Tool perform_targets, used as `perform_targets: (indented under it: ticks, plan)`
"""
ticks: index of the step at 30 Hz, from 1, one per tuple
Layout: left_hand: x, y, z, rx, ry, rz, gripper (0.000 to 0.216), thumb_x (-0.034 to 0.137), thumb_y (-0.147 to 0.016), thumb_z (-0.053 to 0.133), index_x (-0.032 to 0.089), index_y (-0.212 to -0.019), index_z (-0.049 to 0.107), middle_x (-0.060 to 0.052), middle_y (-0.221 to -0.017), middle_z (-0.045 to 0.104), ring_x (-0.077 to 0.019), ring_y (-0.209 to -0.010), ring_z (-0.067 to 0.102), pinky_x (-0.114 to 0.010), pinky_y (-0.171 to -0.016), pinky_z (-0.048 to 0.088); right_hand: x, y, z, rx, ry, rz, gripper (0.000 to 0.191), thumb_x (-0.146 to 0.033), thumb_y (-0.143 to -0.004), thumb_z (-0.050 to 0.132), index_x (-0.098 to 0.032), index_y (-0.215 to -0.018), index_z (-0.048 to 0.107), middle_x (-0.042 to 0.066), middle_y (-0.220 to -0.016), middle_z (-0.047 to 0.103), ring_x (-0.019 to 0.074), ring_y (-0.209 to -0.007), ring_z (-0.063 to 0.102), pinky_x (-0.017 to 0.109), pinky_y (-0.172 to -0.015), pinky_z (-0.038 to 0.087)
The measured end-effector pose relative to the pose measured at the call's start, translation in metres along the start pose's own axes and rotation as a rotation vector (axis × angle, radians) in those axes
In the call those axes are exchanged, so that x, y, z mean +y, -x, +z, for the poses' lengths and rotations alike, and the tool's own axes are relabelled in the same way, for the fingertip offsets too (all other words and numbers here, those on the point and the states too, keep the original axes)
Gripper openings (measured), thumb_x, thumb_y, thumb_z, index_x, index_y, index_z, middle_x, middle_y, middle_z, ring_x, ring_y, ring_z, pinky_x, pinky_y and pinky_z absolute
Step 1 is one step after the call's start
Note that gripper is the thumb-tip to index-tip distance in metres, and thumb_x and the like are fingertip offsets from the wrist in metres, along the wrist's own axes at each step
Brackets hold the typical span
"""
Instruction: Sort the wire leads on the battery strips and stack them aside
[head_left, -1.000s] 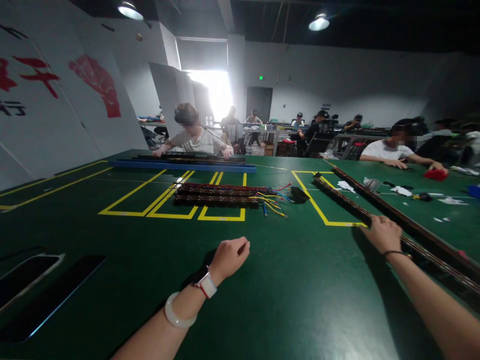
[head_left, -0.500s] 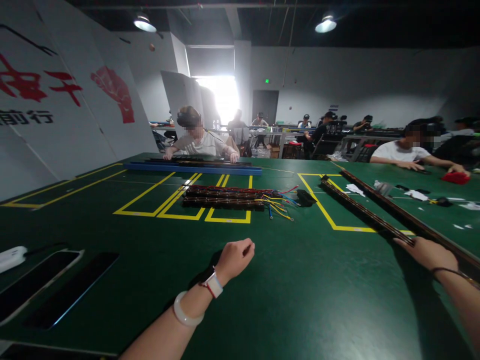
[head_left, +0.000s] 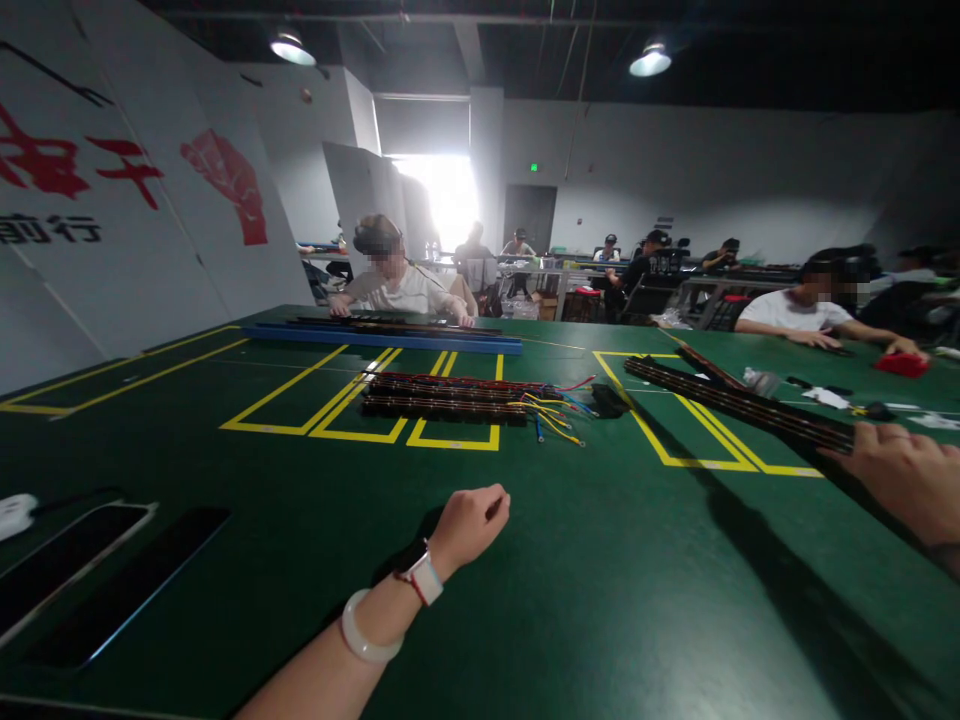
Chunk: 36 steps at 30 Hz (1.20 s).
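My right hand (head_left: 904, 475) grips the near end of a long dark strip (head_left: 739, 402) with thin copper-coloured lines along it. The strip is raised above the table and casts a shadow. Low at the centre, my left hand (head_left: 471, 522) rests on the green table with its fingers curled and nothing visible in them. Beyond my left hand lies a bundle of similar dark strips (head_left: 442, 398) across yellow-taped boxes. Red, blue and yellow wires (head_left: 556, 412) with ring ends come out of the bundle's right end, near a small black piece (head_left: 609, 400).
Two phones (head_left: 142, 580) and a white charger (head_left: 16, 513) lie at the left. Across the table a person (head_left: 401, 285) works over a blue rail (head_left: 390, 340). At the right, another person's hand touches a red object (head_left: 901, 364). Another dark strip (head_left: 709, 366) lies behind the held one.
My right hand has lifted the strip from the table and moved it to the right and up. The strip now crosses over the other one. My left hand has stayed almost still.
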<state>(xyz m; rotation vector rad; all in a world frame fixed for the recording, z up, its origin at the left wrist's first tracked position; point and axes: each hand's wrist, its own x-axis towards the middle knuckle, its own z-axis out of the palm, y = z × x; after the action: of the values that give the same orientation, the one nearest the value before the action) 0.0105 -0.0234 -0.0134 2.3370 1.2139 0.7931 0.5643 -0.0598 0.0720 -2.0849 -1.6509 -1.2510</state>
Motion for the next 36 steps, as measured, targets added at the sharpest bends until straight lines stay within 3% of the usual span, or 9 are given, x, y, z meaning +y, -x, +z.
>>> perform_targets:
  ticks: [4, 10, 17, 21, 29, 36]
  plan:
    - [0.001, 0.001, 0.0, 0.001, -0.003, 0.022, 0.031, 0.029, -0.094, 0.036, 0.018, -0.074, 0.057, 0.001, -0.063, 0.059, -0.0102, -0.054, 0.055, -0.021, -0.053, 0.041, -0.015, -0.011, -0.039, -0.044, 0.188, -0.181, 0.039, -0.053, -0.087, 0.047, -0.017, -0.086, 0.063, 0.021, -0.08, 0.06, 0.0239, -0.062, 0.052, 0.034, -0.056, 0.025]
    - [0.002, 0.002, 0.001, 0.011, -0.036, 0.12, 0.03, 0.026, -0.094, 0.037, 0.017, -0.073, 0.056, 0.002, -0.062, 0.058, -0.0087, -0.053, 0.054, -0.02, -0.054, 0.04, -0.073, -0.006, -0.078, 0.023, 0.083, -0.249, 0.053, -0.056, -0.09, 0.039, -0.014, -0.117, 0.054, 0.022, -0.096, 0.062, 0.0261, -0.073, 0.056, 0.036, -0.063, 0.036]
    - [0.01, 0.011, 0.001, 0.087, -0.227, 0.465, 0.027, 0.02, -0.089, 0.04, 0.017, -0.067, 0.055, 0.0, -0.059, 0.058, -0.0099, -0.055, 0.052, -0.024, -0.058, 0.037, -0.202, 0.0, -0.102, 0.001, -0.328, -0.424, 0.054, -0.057, -0.09, 0.04, -0.012, -0.119, 0.053, 0.018, -0.105, 0.062, 0.0267, -0.086, 0.059, 0.037, -0.075, 0.043]
    - [0.019, 0.017, 0.004, 0.071, -0.28, 0.642, 0.027, 0.019, -0.088, 0.04, 0.018, -0.067, 0.056, -0.001, -0.058, 0.058, -0.011, -0.056, 0.052, -0.027, -0.058, 0.036, -0.288, -0.003, -0.11, -0.113, -0.522, -0.492, 0.048, -0.053, -0.09, 0.045, -0.015, -0.119, 0.053, 0.016, -0.106, 0.062, 0.0265, -0.089, 0.059, 0.037, -0.077, 0.043]
    - [0.019, 0.019, 0.006, 0.103, -0.299, 0.627, 0.031, 0.02, -0.087, 0.038, 0.02, -0.06, 0.055, -0.002, -0.052, 0.054, -0.013, -0.053, 0.051, -0.028, -0.057, 0.04, -0.436, -0.016, -0.12, -0.285, -0.726, -0.633, 0.044, -0.053, -0.091, 0.043, -0.014, -0.104, 0.056, 0.015, -0.097, 0.06, 0.0265, -0.086, 0.058, 0.036, -0.072, 0.045]
    - [0.018, 0.019, 0.004, 0.127, -0.245, 0.622, 0.033, 0.018, -0.086, 0.038, 0.02, -0.058, 0.056, -0.003, -0.053, 0.058, -0.0141, -0.055, 0.053, -0.029, -0.059, 0.042, -0.52, -0.01, -0.13, -0.358, -0.841, -0.683, 0.05, -0.057, -0.088, 0.046, -0.011, -0.101, 0.059, 0.017, -0.098, 0.063, 0.0266, -0.091, 0.059, 0.036, -0.074, 0.045]
